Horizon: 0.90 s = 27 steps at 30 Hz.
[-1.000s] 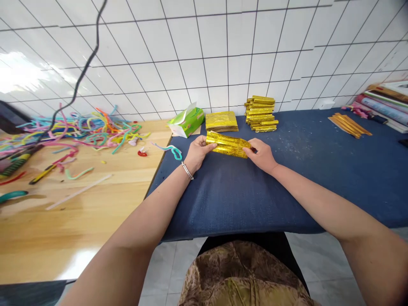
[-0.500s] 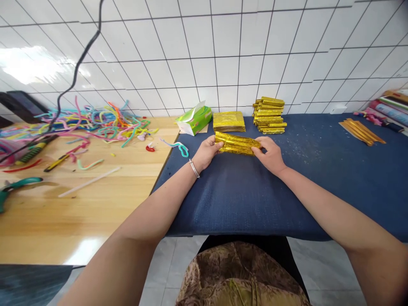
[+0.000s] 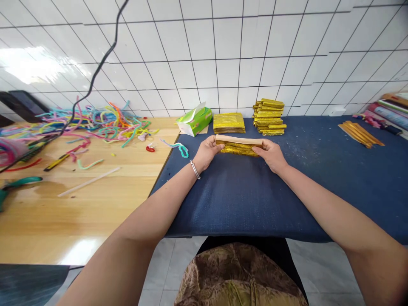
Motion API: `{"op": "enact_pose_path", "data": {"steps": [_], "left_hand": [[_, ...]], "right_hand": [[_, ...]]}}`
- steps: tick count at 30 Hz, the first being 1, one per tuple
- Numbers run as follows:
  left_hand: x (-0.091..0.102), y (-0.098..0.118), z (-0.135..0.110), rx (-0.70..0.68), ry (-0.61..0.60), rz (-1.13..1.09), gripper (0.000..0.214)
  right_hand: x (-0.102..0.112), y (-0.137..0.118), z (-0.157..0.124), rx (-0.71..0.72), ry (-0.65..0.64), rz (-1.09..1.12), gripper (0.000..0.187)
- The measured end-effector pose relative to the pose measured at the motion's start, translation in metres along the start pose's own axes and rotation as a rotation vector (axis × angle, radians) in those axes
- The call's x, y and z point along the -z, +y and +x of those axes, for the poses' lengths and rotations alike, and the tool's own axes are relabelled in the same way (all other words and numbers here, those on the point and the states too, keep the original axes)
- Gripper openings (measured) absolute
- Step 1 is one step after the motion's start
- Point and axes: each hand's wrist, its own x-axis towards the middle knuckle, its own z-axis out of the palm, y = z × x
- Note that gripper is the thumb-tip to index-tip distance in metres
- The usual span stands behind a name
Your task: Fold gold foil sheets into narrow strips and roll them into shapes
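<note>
A sheet of gold foil paper (image 3: 239, 148) is stretched level between my hands over the blue cloth. Its far edge is turned over and shows a pale tan back. My left hand (image 3: 208, 152), with a silver bangle at the wrist, pinches the left end between thumb and fingers. At the right end my right hand (image 3: 270, 154) does the same. Just beyond lies a flat stack of gold paper (image 3: 228, 123). To its right stands a pile of folded gold paper strips (image 3: 269, 117).
A green tissue pack (image 3: 195, 120) stands beside the stack. Pipe cleaners (image 3: 105, 121) lie tangled on the wooden table (image 3: 127, 212), with a yellow cutter (image 3: 57, 160) and green-handled pliers (image 3: 24, 182). Creased gold-brown paper (image 3: 361, 132) rests on the blue cloth (image 3: 318, 178) at right.
The far edge of the gold paper has been folded over toward me, so its tan back now shows. Both hands keep their pinch at the ends, almost in the same place.
</note>
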Motion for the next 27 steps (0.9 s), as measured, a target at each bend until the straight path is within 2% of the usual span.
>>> {"op": "enact_pose_path", "data": {"steps": [2, 5, 10, 17, 27], "left_hand": [[-0.0003, 0.0004, -0.0009, -0.001, -0.023, 0.003, 0.035], [-0.0013, 0.0027, -0.0027, -0.013, -0.037, 0.037, 0.034], [-0.0032, 0.0063, -0.0039, -0.020, -0.036, 0.143, 0.036], [-0.0017, 0.0048, -0.0032, -0.067, -0.022, 0.271, 0.027], [-0.0024, 0.0034, -0.0036, -0.080, 0.021, 0.348, 0.025]], "right_hand": [[0.0005, -0.0001, -0.0013, 0.015, 0.012, -0.088, 0.038], [0.0018, 0.0006, -0.0020, 0.020, 0.037, -0.173, 0.035], [0.0028, -0.0004, -0.0019, 0.020, 0.021, -0.208, 0.035], [0.0044, 0.0005, -0.0008, 0.067, 0.024, -0.298, 0.033], [0.0040, -0.0050, -0.0043, 0.062, 0.001, -0.283, 0.034]]}}
